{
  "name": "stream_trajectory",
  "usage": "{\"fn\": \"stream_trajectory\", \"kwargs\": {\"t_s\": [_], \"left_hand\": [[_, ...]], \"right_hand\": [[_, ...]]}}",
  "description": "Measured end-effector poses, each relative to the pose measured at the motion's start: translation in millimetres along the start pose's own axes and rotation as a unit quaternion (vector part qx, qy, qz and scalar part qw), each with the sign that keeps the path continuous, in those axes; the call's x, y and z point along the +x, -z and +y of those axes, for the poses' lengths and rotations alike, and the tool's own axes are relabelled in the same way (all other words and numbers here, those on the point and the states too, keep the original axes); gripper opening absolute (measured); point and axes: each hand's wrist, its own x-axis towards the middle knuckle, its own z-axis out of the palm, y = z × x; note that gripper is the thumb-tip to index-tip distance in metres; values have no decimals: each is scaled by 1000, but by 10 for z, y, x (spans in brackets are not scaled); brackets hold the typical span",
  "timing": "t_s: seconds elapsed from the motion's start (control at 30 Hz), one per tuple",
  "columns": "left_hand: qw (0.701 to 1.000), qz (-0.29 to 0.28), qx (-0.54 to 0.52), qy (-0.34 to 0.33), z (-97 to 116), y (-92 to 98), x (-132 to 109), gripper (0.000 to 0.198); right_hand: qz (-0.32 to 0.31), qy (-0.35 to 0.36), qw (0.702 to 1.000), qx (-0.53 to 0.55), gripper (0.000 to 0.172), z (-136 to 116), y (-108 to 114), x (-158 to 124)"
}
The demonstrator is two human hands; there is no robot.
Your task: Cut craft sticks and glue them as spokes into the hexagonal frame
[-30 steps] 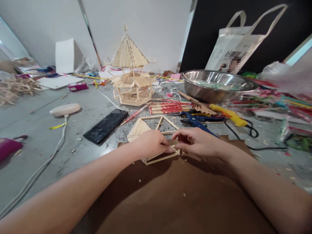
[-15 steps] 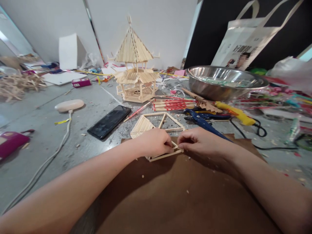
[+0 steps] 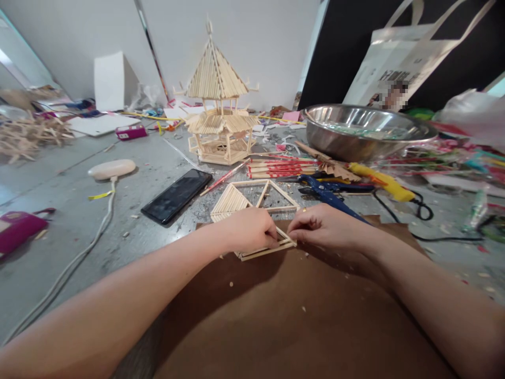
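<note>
Wooden stick frame [image 3: 263, 251] lies mid-picture on the brown sheet [image 3: 276, 316], its long edge running left to right. The left hand [image 3: 248, 230] and right hand [image 3: 325, 229] both pinch its right corner, fingertips nearly meeting.

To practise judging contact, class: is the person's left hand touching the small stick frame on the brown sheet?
Touching. The head view shows the left hand with its fingertips pressed onto the stick frame, with no gap between them.
</note>
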Motion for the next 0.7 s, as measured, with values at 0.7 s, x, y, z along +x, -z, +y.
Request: {"fn": "stream_trajectory", "kwargs": {"t_s": [0.7], "left_hand": [[998,10,61,5,21,-50,-1,20]], "right_hand": [[6,-10,1000,14,20,25,-15,18]]}}
